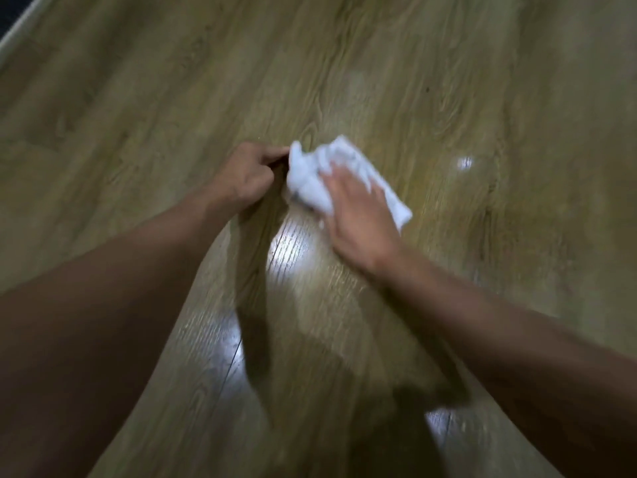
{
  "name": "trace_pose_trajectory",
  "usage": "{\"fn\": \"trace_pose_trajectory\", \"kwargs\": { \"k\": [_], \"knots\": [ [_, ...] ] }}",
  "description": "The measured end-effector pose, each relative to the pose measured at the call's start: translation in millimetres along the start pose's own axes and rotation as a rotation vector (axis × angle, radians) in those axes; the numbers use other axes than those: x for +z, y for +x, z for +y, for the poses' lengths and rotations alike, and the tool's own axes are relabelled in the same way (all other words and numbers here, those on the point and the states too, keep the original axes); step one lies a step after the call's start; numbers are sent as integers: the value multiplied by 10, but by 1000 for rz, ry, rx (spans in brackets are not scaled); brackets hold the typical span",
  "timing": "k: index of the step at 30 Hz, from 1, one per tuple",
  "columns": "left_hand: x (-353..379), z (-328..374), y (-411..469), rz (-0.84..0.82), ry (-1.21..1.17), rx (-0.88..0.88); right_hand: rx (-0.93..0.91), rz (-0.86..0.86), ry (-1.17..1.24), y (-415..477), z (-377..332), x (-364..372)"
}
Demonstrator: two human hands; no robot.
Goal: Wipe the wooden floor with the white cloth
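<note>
On the wooden floor [448, 81], right hand [358, 219] presses flat on white cloth [310, 188]; left hand [246, 175] pinches its edge.

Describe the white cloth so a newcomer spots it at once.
Wooden floor fills the view, and two forearms reach in from the bottom edge. Where the hands meet at centre lies the white cloth, partly under the right hand and beside the curled left hand. Unlike the white glare patches nearby, it is wrinkled fabric.
</note>
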State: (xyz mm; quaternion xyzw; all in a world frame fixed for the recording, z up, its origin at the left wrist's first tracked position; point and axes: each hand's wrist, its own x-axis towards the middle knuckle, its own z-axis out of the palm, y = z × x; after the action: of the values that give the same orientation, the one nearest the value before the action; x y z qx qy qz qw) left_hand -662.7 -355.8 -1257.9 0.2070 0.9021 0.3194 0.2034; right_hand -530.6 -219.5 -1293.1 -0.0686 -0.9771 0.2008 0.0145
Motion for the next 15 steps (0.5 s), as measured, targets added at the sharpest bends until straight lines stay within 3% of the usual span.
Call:
{"fn": "trace_pose_trajectory", "kwargs": {
  "k": [2,5,6,8,11,13,15],
  "knots": [
    [14,-38,-33,23,-44,-17,-234,21,-62,-620,-184,116],
    [81,-65,-53,43,75,13,-629,-166,35,-961,-150,169],
    [104,-66,-79,44,119,28,-654,-224,46,-833,-24,110],
    [140,-72,-116,45,162,59,-458,-232,72,-397,241,-27],
    [129,-89,-104,48,218,97,-96,-21,109,332,506,-255],
    [93,-130,-110,47,259,104,7,167,126,520,314,-285],
    [82,-174,-146,63,241,89,8,130,104,289,66,-59]
  ]
}}
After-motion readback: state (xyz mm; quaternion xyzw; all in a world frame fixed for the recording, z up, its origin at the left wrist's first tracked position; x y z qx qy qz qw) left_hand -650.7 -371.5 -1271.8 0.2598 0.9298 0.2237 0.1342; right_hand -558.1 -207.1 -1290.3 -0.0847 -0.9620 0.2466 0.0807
